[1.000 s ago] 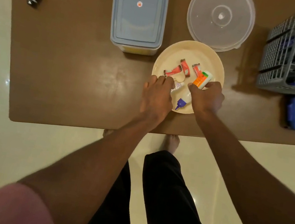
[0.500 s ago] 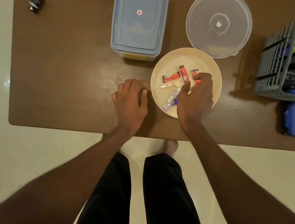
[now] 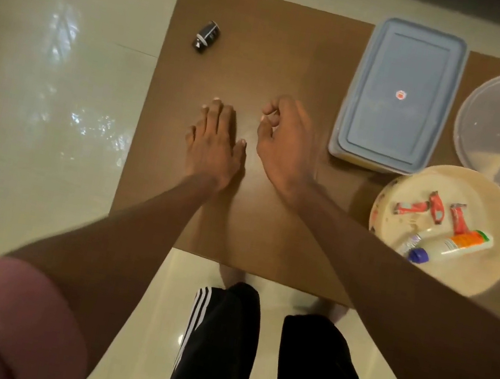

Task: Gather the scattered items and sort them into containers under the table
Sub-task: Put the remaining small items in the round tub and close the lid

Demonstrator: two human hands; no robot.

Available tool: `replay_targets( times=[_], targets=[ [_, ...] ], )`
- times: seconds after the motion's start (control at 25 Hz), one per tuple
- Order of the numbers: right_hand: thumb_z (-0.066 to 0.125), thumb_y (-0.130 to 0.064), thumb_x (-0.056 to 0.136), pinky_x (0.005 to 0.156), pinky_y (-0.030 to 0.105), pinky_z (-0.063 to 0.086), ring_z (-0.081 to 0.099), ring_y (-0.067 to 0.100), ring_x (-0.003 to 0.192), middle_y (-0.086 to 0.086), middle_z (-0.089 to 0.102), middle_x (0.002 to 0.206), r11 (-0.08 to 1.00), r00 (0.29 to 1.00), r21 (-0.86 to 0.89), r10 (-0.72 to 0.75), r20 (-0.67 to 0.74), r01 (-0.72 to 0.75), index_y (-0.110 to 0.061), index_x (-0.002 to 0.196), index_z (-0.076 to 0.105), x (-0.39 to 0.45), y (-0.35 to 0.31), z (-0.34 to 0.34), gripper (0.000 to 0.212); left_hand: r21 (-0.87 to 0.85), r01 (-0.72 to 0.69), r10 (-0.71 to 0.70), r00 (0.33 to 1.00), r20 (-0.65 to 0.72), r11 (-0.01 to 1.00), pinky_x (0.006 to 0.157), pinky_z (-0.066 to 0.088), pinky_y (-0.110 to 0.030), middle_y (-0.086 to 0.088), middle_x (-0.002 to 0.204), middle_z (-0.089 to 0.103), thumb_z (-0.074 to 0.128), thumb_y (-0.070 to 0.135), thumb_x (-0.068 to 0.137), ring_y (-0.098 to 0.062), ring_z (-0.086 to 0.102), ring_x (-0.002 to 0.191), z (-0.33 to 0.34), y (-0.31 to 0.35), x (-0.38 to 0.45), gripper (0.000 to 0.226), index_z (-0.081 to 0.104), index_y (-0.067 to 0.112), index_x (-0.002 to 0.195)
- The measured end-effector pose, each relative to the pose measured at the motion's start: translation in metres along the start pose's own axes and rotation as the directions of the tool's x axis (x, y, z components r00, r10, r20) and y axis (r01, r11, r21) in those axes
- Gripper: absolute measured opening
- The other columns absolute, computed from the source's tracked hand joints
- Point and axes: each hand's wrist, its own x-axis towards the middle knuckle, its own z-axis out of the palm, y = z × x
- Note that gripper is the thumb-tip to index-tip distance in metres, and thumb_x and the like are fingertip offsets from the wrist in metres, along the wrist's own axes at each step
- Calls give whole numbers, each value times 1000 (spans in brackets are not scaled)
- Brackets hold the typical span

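Left hand [image 3: 215,143] lies flat, fingers straight, on the table [image 3: 265,58]; right hand [image 3: 283,142] hovers beside it, loosely curled, empty. Small black bottle [image 3: 206,36] lies beyond both, well apart.

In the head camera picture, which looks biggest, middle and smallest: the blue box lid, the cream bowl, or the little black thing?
1. Blue box lid, though the cream bowl looks almost as big, so that is unsure.
2. Cream bowl.
3. Little black thing, clearly smallest.

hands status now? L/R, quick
Left hand: open, fingers straight, flat on the table, holding nothing.
Right hand: fingers loosely curled, nothing visible in it; counts as open.
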Motion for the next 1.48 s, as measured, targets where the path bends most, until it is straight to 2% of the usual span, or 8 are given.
replay_targets(
  times=[0.2,0.44,0.52,0.68,0.96,1.2,1.36,1.48],
  targets=[
    [64,-24,95,74,40,57,64,15,89,-4,55,123,996,998,-76,-44,53,48,-24,118,57,71,-9,81,24,96,-42,38,999,36,995,125,3,-56,-3,170,-18,12,66,102,-26,-15,157,20,-37,18,78,-8,21,163],
    [66,-2,76,98,45,51,38,32,142,1,24,165,863,948,-419,-185,259,283,-32,152,39,143,-32,142,86,148,-34,43,997,-57,988,123,13,-53,-10,170,11,21,62,104,-28,2,158,25,-35,14,72,26,16,160],
    [65,1,80,101,45,50,32,32,146,-2,27,165,854,925,-409,-190,329,321,-31,147,47,161,-42,147,77,151,-43,52,997,-59,988,123,12,-53,-9,171,8,21,61,104,-28,2,158,24,-36,13,72,19,18,162],
    [58,5,87,89,32,49,49,23,117,-3,56,132,862,917,-399,-165,362,313,-23,117,68,164,-42,141,42,152,-47,58,996,-71,987,122,13,-53,-8,171,4,20,61,104,-27,1,158,24,-34,13,73,14,19,163],
    [55,-6,89,70,31,37,53,21,98,-4,56,107,896,963,-394,-112,244,204,-26,108,69,92,-10,108,30,190,-50,67,994,-87,980,123,13,-54,-7,172,-6,19,61,104,-26,-4,158,26,-36,11,76,2,17,164],
    [64,-2,87,71,31,44,64,24,96,-2,60,111,920,964,-382,14,265,92,-25,113,69,33,20,63,35,136,3,-7,1000,27,991,124,8,-59,-8,170,-15,10,57,105,-30,-11,157,21,-19,10,73,-7,16,163],
    [66,-28,94,79,31,49,65,20,104,-6,69,113,962,975,-191,210,68,-193,-32,117,68,-23,29,10,23,-32,57,-57,998,-14,998,122,16,-55,-6,170,11,24,48,107,-28,9,157,21,33,-33,62,26,13,158],
    [64,-41,95,85,35,55,67,16,104,-9,71,112,952,958,-112,277,-74,-284,-32,121,65,-84,51,-41,28,-127,-85,76,994,-77,988,114,25,-47,-2,154,38,33,38,105,-20,34,145,35,95,-96,43,48,19,140]
  ],
)
